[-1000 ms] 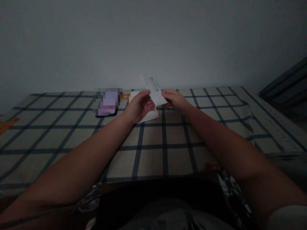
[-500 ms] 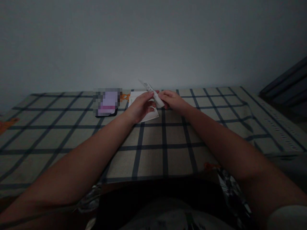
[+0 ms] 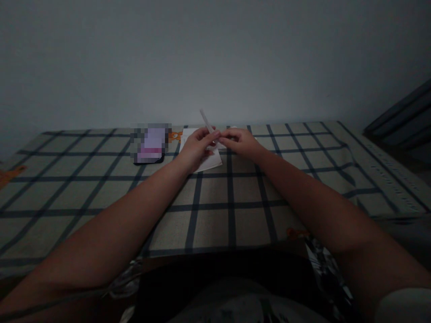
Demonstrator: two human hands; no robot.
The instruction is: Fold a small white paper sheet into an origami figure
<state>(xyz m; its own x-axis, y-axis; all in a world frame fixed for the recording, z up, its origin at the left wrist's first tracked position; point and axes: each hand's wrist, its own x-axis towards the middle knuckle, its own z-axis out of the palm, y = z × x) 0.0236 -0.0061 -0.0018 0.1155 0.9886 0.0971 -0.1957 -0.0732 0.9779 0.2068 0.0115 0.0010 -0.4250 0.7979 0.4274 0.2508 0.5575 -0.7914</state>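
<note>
A narrow pale strip (image 3: 206, 120), perhaps folded paper, slants up and to the left from between my hands. My left hand (image 3: 198, 148) is closed, pinching it between thumb and fingers. At its lower end the fingertips of my right hand (image 3: 239, 140) press together, close against the left thumb. Beneath my left hand a white sheet or booklet (image 3: 210, 163) lies on the checked cloth. Something white shows partly behind my right hand; what it is cannot be made out.
A phone (image 3: 151, 144) with a lit, pixelated screen lies left of the sheet. The checked tablecloth (image 3: 249, 193) covers the table, which meets a plain wall (image 3: 215, 58). A dark striped object (image 3: 404, 116) stands at the far right.
The printed white piece in my hands has turned and now shows as a thin strip. My right hand has moved slightly left, its fingertips nearer my left thumb.
</note>
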